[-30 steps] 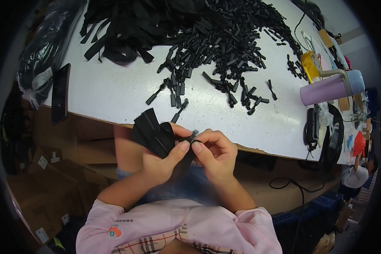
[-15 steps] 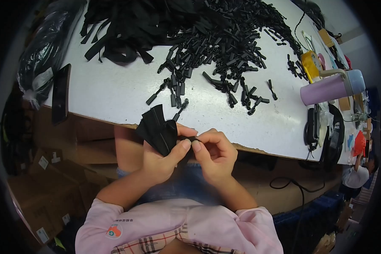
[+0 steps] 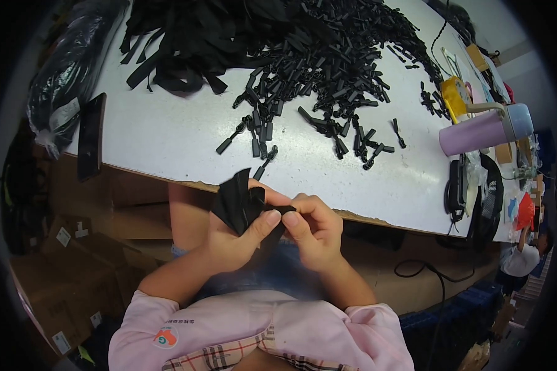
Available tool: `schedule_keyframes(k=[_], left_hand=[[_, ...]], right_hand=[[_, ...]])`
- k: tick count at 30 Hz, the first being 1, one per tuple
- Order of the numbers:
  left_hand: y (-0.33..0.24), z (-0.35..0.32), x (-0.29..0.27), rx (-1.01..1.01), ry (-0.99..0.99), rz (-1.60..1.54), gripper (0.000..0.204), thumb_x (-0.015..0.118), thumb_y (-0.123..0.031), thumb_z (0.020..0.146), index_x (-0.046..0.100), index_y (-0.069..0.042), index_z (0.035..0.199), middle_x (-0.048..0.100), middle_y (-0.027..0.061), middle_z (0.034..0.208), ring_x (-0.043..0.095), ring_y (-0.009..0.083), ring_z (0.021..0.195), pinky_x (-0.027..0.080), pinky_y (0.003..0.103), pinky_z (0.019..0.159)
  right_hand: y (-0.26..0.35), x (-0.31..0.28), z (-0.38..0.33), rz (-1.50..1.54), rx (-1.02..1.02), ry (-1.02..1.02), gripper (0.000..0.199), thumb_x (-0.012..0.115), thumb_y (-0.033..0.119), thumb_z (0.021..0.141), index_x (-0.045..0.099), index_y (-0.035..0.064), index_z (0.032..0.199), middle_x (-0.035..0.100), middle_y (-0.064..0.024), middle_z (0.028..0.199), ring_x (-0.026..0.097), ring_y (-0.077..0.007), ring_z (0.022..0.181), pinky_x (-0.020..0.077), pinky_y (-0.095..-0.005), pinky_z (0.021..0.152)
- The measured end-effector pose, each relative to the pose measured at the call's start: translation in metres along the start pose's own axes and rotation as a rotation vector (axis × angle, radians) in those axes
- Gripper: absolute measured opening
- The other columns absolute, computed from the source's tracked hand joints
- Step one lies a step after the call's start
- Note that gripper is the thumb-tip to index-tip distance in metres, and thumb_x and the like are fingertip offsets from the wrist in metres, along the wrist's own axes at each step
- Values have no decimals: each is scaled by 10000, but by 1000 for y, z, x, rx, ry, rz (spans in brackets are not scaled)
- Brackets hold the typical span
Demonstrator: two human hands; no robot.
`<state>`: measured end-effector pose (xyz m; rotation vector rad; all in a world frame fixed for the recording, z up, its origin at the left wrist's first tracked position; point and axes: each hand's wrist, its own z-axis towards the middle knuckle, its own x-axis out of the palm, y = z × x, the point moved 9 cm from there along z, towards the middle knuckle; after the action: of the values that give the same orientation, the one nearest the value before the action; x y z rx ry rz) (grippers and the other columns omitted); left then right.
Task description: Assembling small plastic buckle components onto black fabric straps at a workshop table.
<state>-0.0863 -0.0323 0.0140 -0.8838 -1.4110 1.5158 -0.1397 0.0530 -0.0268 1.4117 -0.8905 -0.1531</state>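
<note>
My left hand point(image 3: 238, 238) grips a bunch of folded black straps point(image 3: 236, 203) that fans up above the fingers, just below the table's front edge. My right hand point(image 3: 315, 232) meets it thumb to thumb and pinches a small black piece point(image 3: 283, 212) at the end of the straps. Both hands are held over my lap, in front of the white table point(image 3: 167, 142). On the table lies a big heap of small black plastic pieces point(image 3: 328, 62), and a pile of black straps point(image 3: 192, 43) fills the far left.
A black phone point(image 3: 91, 136) lies at the table's left edge beside a black plastic bag point(image 3: 68, 74). At the right stand a purple bottle point(image 3: 483, 131), a yellow tape roll point(image 3: 455, 99) and black headphones point(image 3: 476, 198). Cardboard boxes point(image 3: 62, 272) sit below left. A person point(image 3: 523, 256) stands far right.
The strap bunch in my left hand has tilted more upright. My hands stay together and have shifted slightly; the fingers keep working at the strap end.
</note>
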Motion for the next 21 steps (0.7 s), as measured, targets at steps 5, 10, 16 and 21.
schedule_keyframes(k=[5,10,16,21], left_hand=[[18,-9,-4,-133,-91,-195,96,561,-32,768,518,-1,848,507,-3,657,428,17,512,343,146,465],[11,-7,-4,-53,-72,-227,80,555,-36,775,521,-6,840,509,11,693,429,21,501,336,155,428],[11,-8,-5,-28,-89,-214,67,550,-52,785,519,-15,832,514,40,774,442,25,535,344,156,443],[9,-10,-5,-27,-80,-158,73,553,-55,785,513,-15,831,514,16,722,443,18,556,357,151,499]], right_hand=[[50,16,-12,-641,-640,-29,69,564,-3,733,543,-10,798,537,-105,684,504,-191,555,409,-242,503],[54,22,-14,-701,-695,-27,93,585,-32,690,543,-6,769,535,-109,679,511,-210,559,424,-262,508],[53,14,-14,-593,-612,-109,111,607,-15,676,549,-3,771,522,-70,649,450,-119,482,364,-212,441],[39,13,6,-518,-290,122,116,620,11,677,558,-2,774,503,-37,611,346,-41,395,291,-170,400]])
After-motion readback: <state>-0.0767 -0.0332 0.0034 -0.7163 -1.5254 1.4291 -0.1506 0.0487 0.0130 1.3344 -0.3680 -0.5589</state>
